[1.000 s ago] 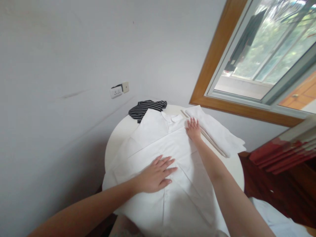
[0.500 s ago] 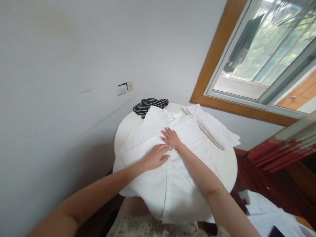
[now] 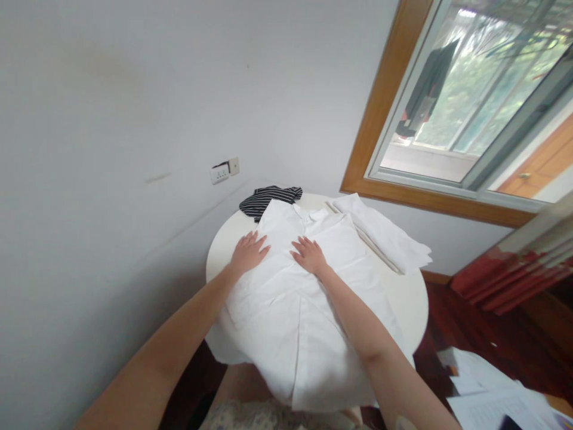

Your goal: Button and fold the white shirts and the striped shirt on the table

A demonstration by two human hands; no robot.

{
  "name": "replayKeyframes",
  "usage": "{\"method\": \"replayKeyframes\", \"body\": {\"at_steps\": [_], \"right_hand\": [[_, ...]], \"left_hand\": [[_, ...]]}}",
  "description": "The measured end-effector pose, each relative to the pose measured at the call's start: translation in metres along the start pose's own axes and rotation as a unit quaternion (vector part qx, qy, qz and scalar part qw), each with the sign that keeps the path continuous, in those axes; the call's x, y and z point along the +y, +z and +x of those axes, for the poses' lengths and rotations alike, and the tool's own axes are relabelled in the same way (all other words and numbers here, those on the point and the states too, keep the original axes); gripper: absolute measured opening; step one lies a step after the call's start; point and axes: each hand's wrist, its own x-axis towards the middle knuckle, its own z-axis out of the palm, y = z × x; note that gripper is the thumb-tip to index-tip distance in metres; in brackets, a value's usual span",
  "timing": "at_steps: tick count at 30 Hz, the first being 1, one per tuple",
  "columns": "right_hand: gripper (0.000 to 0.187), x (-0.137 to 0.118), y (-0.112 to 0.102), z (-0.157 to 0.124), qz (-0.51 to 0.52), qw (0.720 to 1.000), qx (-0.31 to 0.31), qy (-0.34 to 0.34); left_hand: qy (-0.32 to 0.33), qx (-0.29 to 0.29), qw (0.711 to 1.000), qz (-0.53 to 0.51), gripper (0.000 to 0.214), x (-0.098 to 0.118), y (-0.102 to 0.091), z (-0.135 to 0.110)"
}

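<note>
A white shirt [image 3: 277,316] lies spread over a round white table [image 3: 414,298], collar toward the wall, its lower end hanging over the near edge. My left hand [image 3: 249,252] rests flat on the shirt's left side, fingers spread. Near the middle of the chest, my right hand [image 3: 310,255] is laid flat with its fingers apart. Neither hand grips the cloth. Some creases run across the fabric below the hands.
Behind the collar lies a black-and-white striped cloth [image 3: 271,200]. A folded white garment [image 3: 382,233] sits at the table's right. Papers [image 3: 496,388] are at lower right, near a red curtain [image 3: 505,283]. A wall socket [image 3: 219,174] is beyond the table.
My left hand has moved left and away from me, from beside the right hand to the shirt's left side. The left part of the shirt has shifted; my right hand stays about in place.
</note>
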Motion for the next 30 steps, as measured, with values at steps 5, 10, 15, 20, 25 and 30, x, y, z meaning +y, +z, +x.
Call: {"method": "replayKeyframes", "body": {"at_steps": [5, 10, 15, 20, 25, 30], "right_hand": [[0.062, 0.009, -0.001, -0.004, -0.023, 0.995, 0.012, 0.100], [0.068, 0.040, -0.009, -0.013, -0.027, 0.986, -0.001, 0.167], [0.063, 0.078, -0.020, -0.036, -0.040, 0.977, -0.001, 0.211], [0.055, 0.093, -0.035, -0.059, -0.073, 0.966, 0.018, 0.246], [0.055, 0.042, -0.032, -0.066, -0.056, 0.982, 0.033, 0.177], [0.059, -0.001, -0.023, -0.084, -0.040, 0.993, 0.009, 0.112]], "left_hand": [[-0.036, 0.002, 0.999, 0.025, 0.061, -0.006, -0.002, -0.004], [-0.031, 0.002, 0.999, 0.019, 0.064, -0.004, -0.002, -0.004], [-0.030, 0.001, 0.999, 0.016, 0.066, -0.004, -0.003, -0.005], [-0.012, 0.037, 0.999, 0.008, 0.060, 0.012, -0.021, -0.001], [0.116, 0.014, 0.990, -0.076, 0.054, 0.081, -0.037, -0.005], [0.141, -0.045, 0.984, -0.099, 0.052, 0.120, -0.029, -0.034]]}}
